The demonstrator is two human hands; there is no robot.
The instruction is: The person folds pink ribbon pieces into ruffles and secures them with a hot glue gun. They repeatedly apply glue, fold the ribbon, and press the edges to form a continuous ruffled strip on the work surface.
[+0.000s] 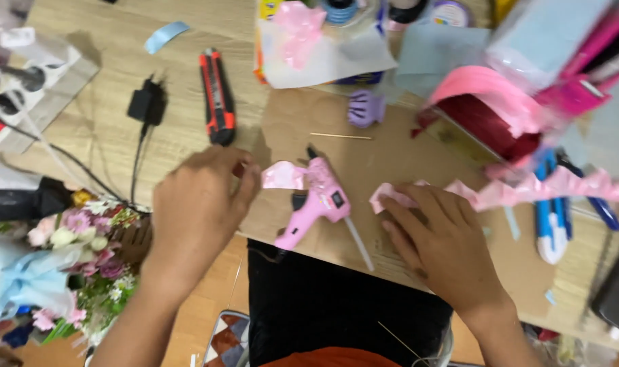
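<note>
Left hand (200,204): fingers pinch crinkled pink ribbon piece (282,175), apparently. Right hand (445,245): fingers flat, pressing ruffled pink ribbon (527,190). Glossy pink plastic glue gun (316,200) between, frame centre. Red-black cutter (217,95) upper left on woodgrain table (105,129).

Glue gun (317,204) lies between both hands, seemingly on cardboard (364,163).
</note>
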